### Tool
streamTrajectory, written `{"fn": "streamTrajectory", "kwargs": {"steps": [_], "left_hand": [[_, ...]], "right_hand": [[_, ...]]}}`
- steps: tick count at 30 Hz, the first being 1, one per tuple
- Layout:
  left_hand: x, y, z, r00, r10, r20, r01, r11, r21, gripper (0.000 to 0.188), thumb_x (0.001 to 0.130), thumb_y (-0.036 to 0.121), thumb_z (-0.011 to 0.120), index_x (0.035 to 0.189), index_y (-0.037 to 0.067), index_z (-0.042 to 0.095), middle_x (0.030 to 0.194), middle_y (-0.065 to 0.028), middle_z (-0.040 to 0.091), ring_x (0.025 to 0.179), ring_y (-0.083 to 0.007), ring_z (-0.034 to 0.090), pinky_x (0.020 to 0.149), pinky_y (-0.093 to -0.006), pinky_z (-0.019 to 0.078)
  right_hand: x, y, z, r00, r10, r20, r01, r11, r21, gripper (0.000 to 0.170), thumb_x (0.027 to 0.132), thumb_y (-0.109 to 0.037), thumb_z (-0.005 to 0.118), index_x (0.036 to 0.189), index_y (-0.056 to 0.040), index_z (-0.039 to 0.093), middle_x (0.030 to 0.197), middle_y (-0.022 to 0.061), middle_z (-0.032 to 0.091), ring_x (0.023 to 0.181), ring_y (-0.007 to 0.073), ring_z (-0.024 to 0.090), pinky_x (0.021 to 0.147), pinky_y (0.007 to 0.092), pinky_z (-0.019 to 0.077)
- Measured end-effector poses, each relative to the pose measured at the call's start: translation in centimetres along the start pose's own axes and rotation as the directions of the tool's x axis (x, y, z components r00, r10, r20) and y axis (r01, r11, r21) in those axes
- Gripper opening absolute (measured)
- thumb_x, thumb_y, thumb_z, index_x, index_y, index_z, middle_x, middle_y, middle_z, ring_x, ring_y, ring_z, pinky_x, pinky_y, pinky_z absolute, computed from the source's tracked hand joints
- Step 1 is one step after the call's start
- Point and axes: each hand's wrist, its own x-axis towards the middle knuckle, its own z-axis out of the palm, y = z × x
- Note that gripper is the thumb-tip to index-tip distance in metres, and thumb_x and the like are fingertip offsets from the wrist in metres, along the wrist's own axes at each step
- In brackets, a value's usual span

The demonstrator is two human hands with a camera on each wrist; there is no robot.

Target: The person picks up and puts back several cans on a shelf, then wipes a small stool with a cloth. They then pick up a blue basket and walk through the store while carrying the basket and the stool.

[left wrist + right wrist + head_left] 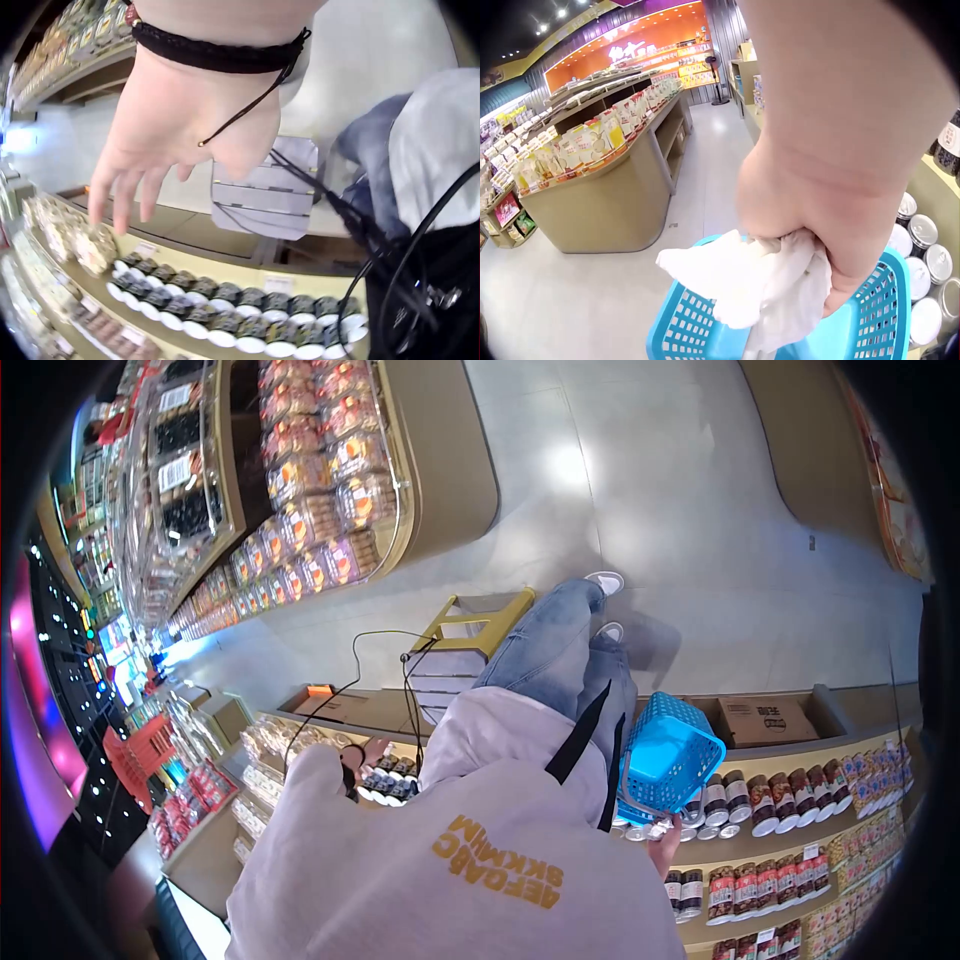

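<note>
My left hand (187,124), with a black braided bracelet (217,54) at the wrist, hangs with relaxed fingers and holds nothing. Rows of dark cans (225,292) with white lids stand on the shelf below it. In the right wrist view my right hand (802,202) grips a crumpled white tissue (761,281). Just under the tissue shows a pale bar, apparently the handle of the blue shopping basket (896,300). The basket lies below that hand, its inside partly hidden by hand and tissue. In the head view it overlaps the shelf's canisters.
A yellow-framed step stool (480,625) stands beside my legs. Black cables (352,217) hang near my left side. Display islands of packaged snacks (592,195) stand across the grey floor (540,450). Canisters (770,890) fill tiered shelves on the right.
</note>
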Motion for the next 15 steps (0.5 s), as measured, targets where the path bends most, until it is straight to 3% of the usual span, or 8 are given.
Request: {"fn": "streamTrajectory", "kwargs": {"steps": [2, 3, 5, 6, 8, 9, 12, 15], "left_hand": [[0.8, -1.1, 1.8, 0.998, 0.004, 0.066, 0.006, 0.989, -0.148, 0.090, 0.076, 0.076, 0.032, 0.141, 0.014, 0.022, 0.136, -0.0199, 0.038, 0.121, -0.0336, 0.042, 0.099, -0.0471, 0.0325], [1.6, -0.8, 3.5, 0.984, 0.108, 0.141, -0.066, 0.959, -0.277, 0.098, 0.073, 0.082, 0.021, 0.142, 0.012, 0.018, 0.137, -0.0190, 0.036, 0.120, -0.0325, 0.043, 0.096, -0.0483, 0.0343], [1.1, 0.7, 6.4, 0.818, 0.478, 0.321, -0.280, 0.817, -0.504, 0.089, 0.081, 0.070, 0.036, 0.141, 0.008, 0.016, 0.131, -0.0171, 0.043, 0.109, -0.0284, 0.052, 0.082, -0.0439, 0.0455], [2.1, 1.2, 7.8, 0.806, 0.499, 0.317, -0.294, 0.803, -0.518, 0.089, 0.081, 0.070, 0.036, 0.141, 0.008, 0.016, 0.131, -0.0171, 0.043, 0.109, -0.0284, 0.052, 0.082, -0.0439, 0.0455], [5.0, 1.8, 9.6, 0.736, 0.606, -0.303, -0.661, 0.546, -0.515, 0.061, 0.084, 0.046, 0.056, 0.123, 0.000, 0.043, 0.086, -0.0110, 0.060, 0.071, -0.0190, 0.059, 0.063, -0.0310, 0.0502], [5.6, 1.4, 9.4, 0.728, 0.612, -0.310, -0.668, 0.528, -0.524, 0.061, 0.084, 0.046, 0.056, 0.123, 0.000, 0.043, 0.086, -0.0110, 0.060, 0.071, -0.0190, 0.059, 0.063, -0.0310, 0.0502], [4.4, 0.2, 6.9, 0.771, 0.522, -0.365, -0.563, 0.290, -0.774, 0.022, 0.078, 0.021, 0.066, 0.070, 0.004, 0.054, 0.048, -0.0027, 0.043, 0.038, -0.0146, 0.042, 0.042, -0.0295, 0.0422], [4.8, -3.7, 1.8, 0.776, 0.252, -0.578, -0.606, 0.044, -0.794, 0.022, 0.077, 0.014, 0.065, 0.066, 0.004, 0.049, 0.049, -0.0049, 0.044, 0.036, -0.0174, 0.045, 0.035, -0.0332, 0.0419]], "right_hand": [[-0.1, -0.4, 0.2, 1.000, -0.029, -0.001, 0.029, 0.996, -0.083, 0.020, 0.094, -0.022, 0.038, 0.100, -0.0070, 0.050, 0.081, 0.0023, 0.054, 0.066, 0.0140, 0.050, 0.057, 0.0282, 0.0434], [0.7, -0.6, -1.6, 0.990, 0.002, 0.138, 0.026, 0.979, -0.201, 0.019, 0.094, -0.021, 0.038, 0.098, -0.0098, 0.052, 0.085, 0.0034, 0.057, 0.074, 0.0164, 0.056, 0.066, 0.0321, 0.0470], [1.2, -0.5, -2.1, 0.988, 0.018, 0.151, 0.005, 0.989, -0.150, 0.018, 0.094, -0.022, 0.039, 0.096, -0.0099, 0.052, 0.083, 0.0032, 0.056, 0.073, 0.0160, 0.055, 0.065, 0.0321, 0.0466], [1.6, -0.7, -2.2, 0.987, 0.048, 0.151, -0.034, 0.995, -0.094, 0.017, 0.094, -0.022, 0.040, 0.093, -0.0101, 0.052, 0.082, 0.0030, 0.056, 0.071, 0.0156, 0.055, 0.065, 0.0321, 0.0462], [2.2, -1.1, -2.1, 0.995, -0.004, 0.096, 0.016, 0.992, -0.125, 0.017, 0.093, -0.024, 0.043, 0.093, -0.0092, 0.051, 0.079, 0.0023, 0.055, 0.069, 0.0151, 0.053, 0.064, 0.0315, 0.0449], [1.8, -1.7, -1.4, 0.991, -0.044, 0.125, 0.064, 0.984, -0.166, 0.018, 0.093, -0.025, 0.043, 0.091, -0.0089, 0.051, 0.078, 0.0018, 0.054, 0.068, 0.0147, 0.052, 0.063, 0.0314, 0.0441], [2.6, -2.9, -1.0, 0.966, -0.127, 0.224, 0.178, 0.958, -0.224, 0.021, 0.093, -0.026, 0.045, 0.089, -0.0076, 0.053, 0.079, 0.0023, 0.054, 0.070, 0.0147, 0.052, 0.065, 0.0308, 0.0431], [3.2, -4.4, 0.1, 0.970, -0.144, 0.194, 0.202, 0.925, -0.322, 0.020, 0.093, -0.025, 0.046, 0.101, -0.0067, 0.050, 0.088, 0.0063, 0.055, 0.079, 0.0178, 0.055, 0.067, 0.0330, 0.0466]]}}
